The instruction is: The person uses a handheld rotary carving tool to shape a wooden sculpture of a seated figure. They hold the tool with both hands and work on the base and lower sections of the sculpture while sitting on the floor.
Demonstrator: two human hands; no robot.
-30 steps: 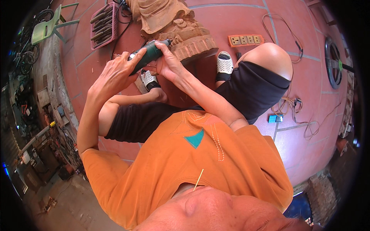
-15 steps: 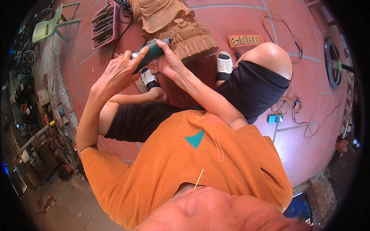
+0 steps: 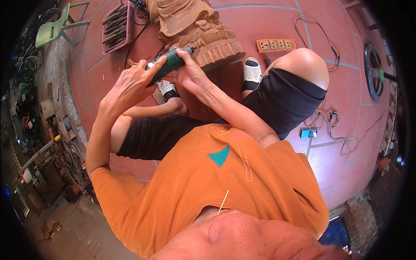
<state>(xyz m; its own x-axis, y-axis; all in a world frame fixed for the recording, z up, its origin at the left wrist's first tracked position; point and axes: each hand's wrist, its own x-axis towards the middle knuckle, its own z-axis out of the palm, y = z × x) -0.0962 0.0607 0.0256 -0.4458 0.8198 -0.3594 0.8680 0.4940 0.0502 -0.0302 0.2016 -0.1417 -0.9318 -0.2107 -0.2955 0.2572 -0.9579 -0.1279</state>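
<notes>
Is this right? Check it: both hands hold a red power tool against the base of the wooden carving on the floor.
Not quite. In the head view the power tool is dark green, not red. Both hands, left and right, do hold it against the base of the wooden carving.

Orange short-sleeved shirt (image 3: 208, 190) with teal patch (image 3: 219, 155); black shorts (image 3: 281, 102); white slotted sandals (image 3: 251, 71).

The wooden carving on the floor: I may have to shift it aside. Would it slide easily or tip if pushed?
The wooden carving looks like solid, thick timber, so it is probably heavy and stiff. Its wide base sits flat on the tiled floor, so tipping seems unlikely. The fine carved relief could chip if knocked.
</notes>
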